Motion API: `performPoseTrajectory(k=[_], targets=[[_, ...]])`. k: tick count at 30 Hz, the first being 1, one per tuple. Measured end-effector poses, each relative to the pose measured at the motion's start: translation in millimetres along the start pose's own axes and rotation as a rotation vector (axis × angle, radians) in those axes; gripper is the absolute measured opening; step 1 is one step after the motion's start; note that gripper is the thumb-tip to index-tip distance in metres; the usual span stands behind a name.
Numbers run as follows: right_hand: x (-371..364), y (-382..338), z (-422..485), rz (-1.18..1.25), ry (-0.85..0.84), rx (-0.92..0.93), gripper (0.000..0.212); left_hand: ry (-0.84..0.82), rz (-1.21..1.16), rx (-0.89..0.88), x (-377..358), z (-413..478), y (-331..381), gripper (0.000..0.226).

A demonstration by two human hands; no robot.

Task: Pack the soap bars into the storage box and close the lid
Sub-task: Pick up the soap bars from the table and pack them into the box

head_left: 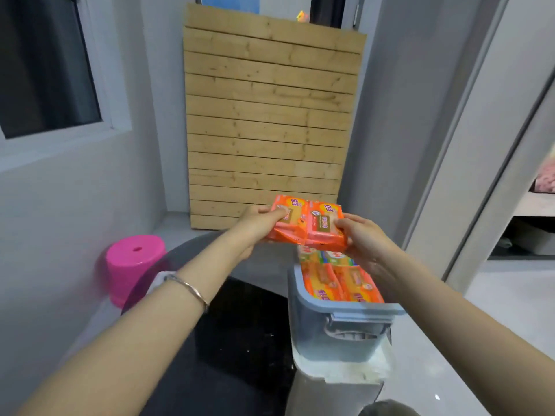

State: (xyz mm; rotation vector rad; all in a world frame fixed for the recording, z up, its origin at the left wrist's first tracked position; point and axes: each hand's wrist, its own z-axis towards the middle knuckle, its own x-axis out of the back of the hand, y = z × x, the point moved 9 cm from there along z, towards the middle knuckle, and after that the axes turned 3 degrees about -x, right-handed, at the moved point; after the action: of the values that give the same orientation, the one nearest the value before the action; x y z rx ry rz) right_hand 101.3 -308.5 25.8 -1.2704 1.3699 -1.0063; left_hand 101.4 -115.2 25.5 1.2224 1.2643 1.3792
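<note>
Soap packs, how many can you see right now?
5: two held side by side, left hand and right hand; three in the box, one at the back. More may lie underneath.

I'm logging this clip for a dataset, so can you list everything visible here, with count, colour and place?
held soap packs: at least two side by side, orange, in the air above and beyond the box
packed soap packs: several, exact count hidden, orange and yellow, inside the box up to its rim
storage box: one, grey-blue, open, right of centre on a white base
table: one, dark and glossy, under the arms
stool: one, pink, on the floor at left
slatted panel: one, pale wood, leaning on the far wall
window: one, dark, upper left
bracelet: one, silver, on the left wrist
left hand: grips the left pack
right hand: grips the right pack
</note>
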Motion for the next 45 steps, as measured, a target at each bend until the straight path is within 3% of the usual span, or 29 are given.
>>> performPoseTrajectory(k=[6, 8, 12, 18, 21, 23, 25, 28, 32, 39, 42, 45], targets=[[56.7, 5.7, 51.6, -0.167, 0.115, -0.058, 0.022, 0.005, 0.096, -0.001, -59.4, 35.2, -19.3, 0.053], [59.6, 10.7, 65.9, -0.289, 0.115, -0.049, 0.031, 0.032, 0.341, -0.105, -60.7, 43.8, -16.7, 0.053], [44.1, 18.3, 87.2, -0.541, 0.062, -0.008, 0.046, -0.012, 1.071, -0.328, -85.4, 51.4, -12.6, 0.051], [35.4, 0.0, 91.5, -1.058, 0.109, 0.229, 0.033, -0.065, 1.362, -0.222, -80.2, 56.1, -23.5, 0.057], [42.5, 5.0, 92.0, -1.428, 0.059, 0.341, 0.033, -0.071, 1.31, -0.27, -78.1, 50.9, -28.8, 0.058], [50.1, 17.0, 94.0, -1.522, -0.047, 0.319, 0.035, -0.034, 1.226, -0.35, -80.0, 47.8, -23.7, 0.064], [56.5, 23.5, 94.5, -1.467, -0.106, 0.298, 0.047, -0.118, 1.177, -0.397, -88.5, 46.6, -24.5, 0.067], [59.4, 23.1, 97.0, -1.373, -0.137, 0.31, 0.056, -0.274, 1.145, -0.301, -94.6, 48.1, -36.8, 0.069], [60.0, 26.2, 100.4, -1.38, -0.21, 0.263, 0.059, -0.302, 1.169, -0.243, -93.2, 57.5, -37.1, 0.063], [48.1, 22.8, 92.5, -1.406, -0.137, 0.326, 0.056, -0.304, 1.15, -0.223, -92.7, 55.5, -38.2, 0.058], [36.8, 7.1, 73.5, -1.272, -0.14, 0.376, 0.054, -0.281, 0.909, -0.287, -75.1, 47.8, -35.0, 0.057], [3.0, -16.7, 43.7, -0.988, -0.167, 0.501, 0.043, -0.269, 0.611, -0.29, -38.3, 38.9, -39.6, 0.054]])
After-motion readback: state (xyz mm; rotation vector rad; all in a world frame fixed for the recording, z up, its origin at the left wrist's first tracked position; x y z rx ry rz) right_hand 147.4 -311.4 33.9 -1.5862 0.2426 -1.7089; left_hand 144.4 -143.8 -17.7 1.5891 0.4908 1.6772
